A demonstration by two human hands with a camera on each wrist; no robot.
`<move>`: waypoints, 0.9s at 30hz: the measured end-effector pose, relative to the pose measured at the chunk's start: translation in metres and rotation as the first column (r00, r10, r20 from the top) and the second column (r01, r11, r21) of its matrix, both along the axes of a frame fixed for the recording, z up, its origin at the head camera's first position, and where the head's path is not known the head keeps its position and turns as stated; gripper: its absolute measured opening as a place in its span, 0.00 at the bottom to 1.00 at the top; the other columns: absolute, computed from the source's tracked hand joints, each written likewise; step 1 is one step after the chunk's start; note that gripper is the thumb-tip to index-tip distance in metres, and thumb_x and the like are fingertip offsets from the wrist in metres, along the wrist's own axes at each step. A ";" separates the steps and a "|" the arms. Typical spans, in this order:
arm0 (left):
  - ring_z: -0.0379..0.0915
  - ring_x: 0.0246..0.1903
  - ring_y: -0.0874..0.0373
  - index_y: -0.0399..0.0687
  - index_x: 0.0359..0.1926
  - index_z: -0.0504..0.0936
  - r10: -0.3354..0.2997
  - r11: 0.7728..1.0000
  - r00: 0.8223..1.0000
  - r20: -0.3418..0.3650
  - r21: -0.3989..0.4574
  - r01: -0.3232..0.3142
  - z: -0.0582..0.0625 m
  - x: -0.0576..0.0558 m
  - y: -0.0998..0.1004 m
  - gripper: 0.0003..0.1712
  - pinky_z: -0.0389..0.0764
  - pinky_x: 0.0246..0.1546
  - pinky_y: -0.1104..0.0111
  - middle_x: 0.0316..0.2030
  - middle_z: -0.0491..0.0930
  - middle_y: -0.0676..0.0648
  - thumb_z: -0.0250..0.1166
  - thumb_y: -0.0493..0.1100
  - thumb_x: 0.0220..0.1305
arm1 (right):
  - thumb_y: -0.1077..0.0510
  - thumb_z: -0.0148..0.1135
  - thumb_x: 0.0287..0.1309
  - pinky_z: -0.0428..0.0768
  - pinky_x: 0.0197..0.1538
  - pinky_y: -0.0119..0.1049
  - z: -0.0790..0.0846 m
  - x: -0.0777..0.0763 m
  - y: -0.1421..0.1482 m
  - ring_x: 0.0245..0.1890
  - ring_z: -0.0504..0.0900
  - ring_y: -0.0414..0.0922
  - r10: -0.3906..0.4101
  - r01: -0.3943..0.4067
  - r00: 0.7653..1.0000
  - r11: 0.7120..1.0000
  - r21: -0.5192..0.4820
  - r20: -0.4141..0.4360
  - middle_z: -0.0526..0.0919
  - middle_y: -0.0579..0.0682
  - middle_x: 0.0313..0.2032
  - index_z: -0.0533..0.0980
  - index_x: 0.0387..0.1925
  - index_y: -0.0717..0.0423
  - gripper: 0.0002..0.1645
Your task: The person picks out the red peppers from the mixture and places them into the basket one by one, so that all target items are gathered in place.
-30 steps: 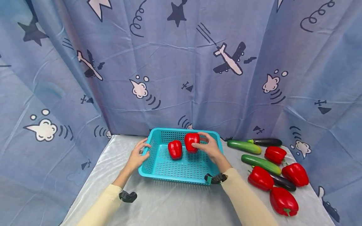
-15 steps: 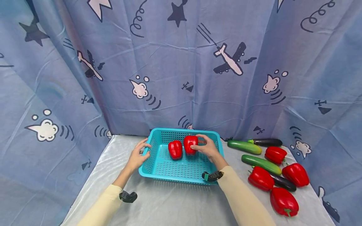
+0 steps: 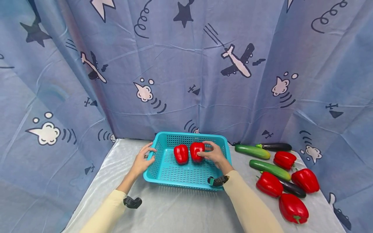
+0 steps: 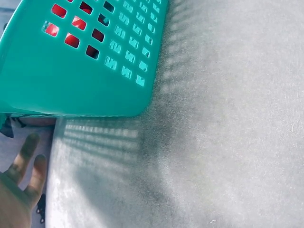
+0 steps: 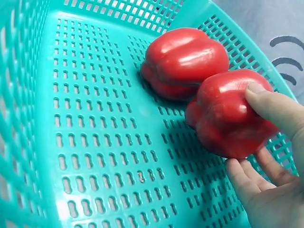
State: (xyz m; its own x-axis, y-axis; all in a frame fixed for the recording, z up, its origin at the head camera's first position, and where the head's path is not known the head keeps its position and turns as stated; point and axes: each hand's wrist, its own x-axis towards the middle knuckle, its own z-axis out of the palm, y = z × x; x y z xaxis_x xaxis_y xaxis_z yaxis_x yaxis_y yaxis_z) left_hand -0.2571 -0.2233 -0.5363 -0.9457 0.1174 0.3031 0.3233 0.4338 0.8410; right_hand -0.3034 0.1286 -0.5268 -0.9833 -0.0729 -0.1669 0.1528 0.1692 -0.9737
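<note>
In the head view my right hand (image 3: 215, 153) holds a red bell pepper (image 3: 196, 151) inside the turquoise plastic basket (image 3: 186, 185). Its thumb lies on the pepper's near side and the fingers go round the right side; the right wrist view shows the thumb on the pepper's skin (image 5: 228, 114) and the fingers under it. A second red bell pepper (image 3: 181, 154) lies on the basket floor just left of the held one, and the two overlap in the right wrist view. My left hand (image 3: 141, 161) is at the basket's left rim, fingertips and thumb touching it, other fingers (image 4: 35, 180) extended.
On the right of the white-covered table (image 3: 175, 213) lie several red bell peppers (image 3: 292, 207), two zucchini (image 3: 269, 169) and two eggplants (image 3: 275, 147). A blue patterned curtain (image 3: 186, 81) hangs behind the basket and along both sides.
The right hand has lowered the held pepper toward the basket floor, next to the other pepper. My left hand stays at the left rim.
</note>
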 end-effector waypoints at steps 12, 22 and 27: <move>0.64 0.66 0.38 0.36 0.50 0.82 0.006 1.000 1.000 0.011 0.001 -0.006 -0.002 -0.003 0.000 0.14 0.74 0.55 0.45 0.73 0.61 0.38 0.64 0.26 0.64 | 0.66 0.77 0.53 0.80 0.53 0.52 -0.007 -0.003 -0.002 0.61 0.73 0.63 -0.002 0.004 0.999 0.999 -0.035 0.033 0.70 0.67 0.64 0.70 0.67 0.57 0.40; 0.65 0.66 0.39 0.34 0.51 0.81 0.021 1.000 1.000 0.023 -0.019 -0.020 -0.002 -0.002 0.000 0.15 0.74 0.55 0.46 0.73 0.62 0.38 0.64 0.27 0.63 | 0.67 0.76 0.54 0.81 0.53 0.53 -0.010 -0.004 -0.004 0.60 0.74 0.65 0.004 -0.003 0.999 1.000 -0.025 0.039 0.70 0.68 0.64 0.70 0.68 0.57 0.40; 0.63 0.67 0.40 0.36 0.51 0.82 0.019 1.000 1.000 0.018 -0.020 -0.018 -0.002 -0.002 0.000 0.15 0.74 0.55 0.46 0.73 0.62 0.38 0.65 0.27 0.63 | 0.68 0.76 0.54 0.80 0.53 0.53 -0.013 -0.005 -0.007 0.59 0.75 0.65 -0.008 0.009 0.999 1.000 -0.027 0.054 0.71 0.69 0.63 0.70 0.68 0.58 0.40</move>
State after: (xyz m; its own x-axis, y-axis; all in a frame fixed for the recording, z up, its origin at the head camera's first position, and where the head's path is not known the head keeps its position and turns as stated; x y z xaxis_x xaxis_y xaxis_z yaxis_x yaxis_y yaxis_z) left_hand -0.2592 -0.2237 -0.5380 -0.9532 0.1055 0.2834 0.2996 0.4558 0.8381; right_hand -0.3081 0.1215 -0.5394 -0.9735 -0.0699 -0.2178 0.2065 0.1415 -0.9682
